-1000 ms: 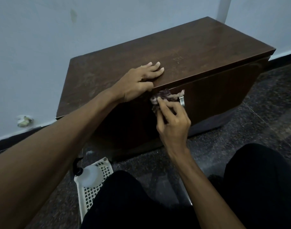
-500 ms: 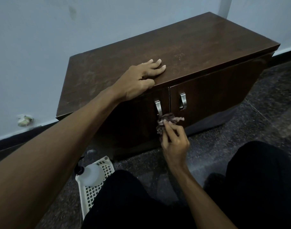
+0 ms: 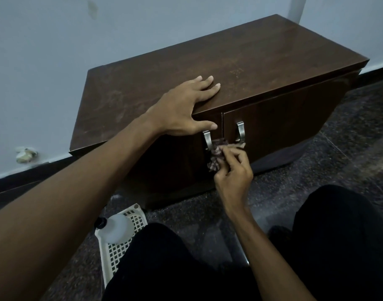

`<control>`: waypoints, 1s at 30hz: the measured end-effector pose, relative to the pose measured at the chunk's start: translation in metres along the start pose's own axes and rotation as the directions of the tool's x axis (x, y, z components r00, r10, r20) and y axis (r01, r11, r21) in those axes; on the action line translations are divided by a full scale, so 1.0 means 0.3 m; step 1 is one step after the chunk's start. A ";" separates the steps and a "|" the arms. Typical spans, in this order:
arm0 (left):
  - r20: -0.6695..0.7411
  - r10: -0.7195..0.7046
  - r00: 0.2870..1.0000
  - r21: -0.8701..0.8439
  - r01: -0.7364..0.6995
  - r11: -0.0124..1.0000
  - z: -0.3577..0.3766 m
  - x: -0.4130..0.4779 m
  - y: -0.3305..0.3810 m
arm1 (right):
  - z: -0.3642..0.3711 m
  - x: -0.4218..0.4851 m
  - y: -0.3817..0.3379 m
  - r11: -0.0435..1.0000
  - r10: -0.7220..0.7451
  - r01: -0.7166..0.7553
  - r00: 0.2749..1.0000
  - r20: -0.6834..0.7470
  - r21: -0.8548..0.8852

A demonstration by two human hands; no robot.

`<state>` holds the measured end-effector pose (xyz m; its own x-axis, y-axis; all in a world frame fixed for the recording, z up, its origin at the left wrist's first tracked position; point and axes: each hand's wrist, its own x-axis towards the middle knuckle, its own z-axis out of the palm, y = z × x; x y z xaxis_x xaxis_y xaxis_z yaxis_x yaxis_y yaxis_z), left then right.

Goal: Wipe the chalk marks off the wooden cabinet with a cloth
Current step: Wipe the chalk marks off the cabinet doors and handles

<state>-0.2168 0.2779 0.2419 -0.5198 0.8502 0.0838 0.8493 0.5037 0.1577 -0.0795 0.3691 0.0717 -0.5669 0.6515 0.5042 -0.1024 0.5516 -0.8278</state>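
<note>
My right-hand fingers (image 3: 234, 158) are pinched closed around a crumpled, patterned cloth (image 3: 216, 157), and I press that wad against the front of the cabinet, right at the seam between the two doors. The cloth sits just below and between the two metal handles, touching the lower end of the left handle (image 3: 207, 140) and lying near the foot of the right handle (image 3: 240, 131). My right hand (image 3: 234, 172) reaches up from my lap, wrist bent, knuckles toward me. My left hand (image 3: 186, 105) grips nothing: its fingers are spread flat on the top of the wooden cabinet (image 3: 208, 61) near the front edge, while the thumb hooks down over that edge onto the left door. The cabinet top is dark brown and carries pale, dusty smears across its left half and a few faint specks further right. The cabinet stands on a dark speckled floor (image 3: 349, 148) against a pale wall (image 3: 55, 51). By my left knee a white plastic basket (image 3: 121, 253) with a lattice wall sits on the floor, holding a pale bottle (image 3: 115, 228) with a dark cap. My legs, in black, fill the lower edge of the view.
</note>
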 end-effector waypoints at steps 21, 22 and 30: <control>-0.056 0.015 0.998 0.023 -0.014 1.000 0.006 0.003 -0.003 | 0.032 0.004 -0.089 0.860 0.496 -0.434 0.835 -0.240 0.268; -0.053 0.014 0.998 0.021 -0.013 1.000 0.005 0.003 -0.002 | 0.031 -0.002 -0.088 0.850 0.513 -0.451 0.826 -0.235 0.271; -0.066 0.016 0.998 0.021 -0.014 1.000 0.011 0.004 -0.005 | 0.033 0.069 -0.150 0.773 0.589 -0.427 0.759 -0.279 0.469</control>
<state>-0.2184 0.2787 0.2385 -0.5112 0.8460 0.1515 0.8585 0.4945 0.1356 -0.0948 0.3525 0.1171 -0.2624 0.9643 -0.0360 -0.2205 -0.0963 -0.9706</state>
